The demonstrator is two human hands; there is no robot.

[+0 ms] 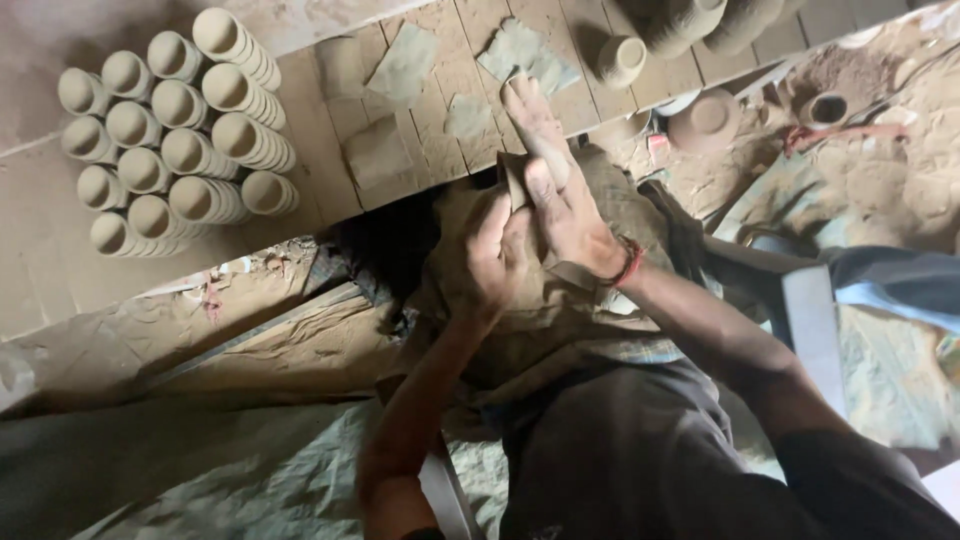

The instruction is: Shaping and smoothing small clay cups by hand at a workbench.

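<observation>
My left hand (490,262) and my right hand (560,190) press together over my lap, with a flat slab of grey clay (512,180) pinched between the palms. The right palm lies flat over the slab, fingers stretched toward the plank surface (440,130). A red thread band (628,266) circles my right wrist. Both hands are smeared with clay. A brown cloth (560,310) covers my lap beneath them.
Several flat clay pieces (400,65) lie on the wooden planks ahead. Stacked rows of unfired clay cups (175,140) lie on their sides at the left. A single cup (622,60) and more pots (705,120) sit at the upper right. Sacking (200,470) covers the floor.
</observation>
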